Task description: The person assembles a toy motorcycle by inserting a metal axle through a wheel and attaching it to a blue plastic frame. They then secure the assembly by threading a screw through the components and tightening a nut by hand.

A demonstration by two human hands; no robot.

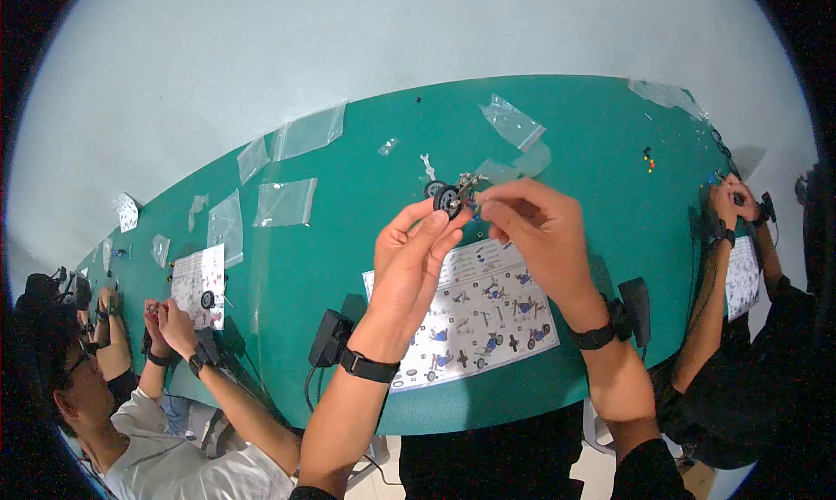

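Observation:
My left hand grips a small model vehicle by its black toy wheel, thumb and fingers around the tyre. Metal-looking parts of the model stick out to the right of the wheel. My right hand is closed in a pinch at the model's right side; what lies between its fingertips is too small to make out. Just behind the held wheel shows a second black wheel; whether it is attached cannot be told. Beneath both hands lies a printed instruction sheet with pictured assembly steps.
A small wrench lies beyond my hands. Clear plastic bags are scattered over the green table. Small coloured pieces lie to the right. Co-workers handle parts on the left and right, each beside a sheet.

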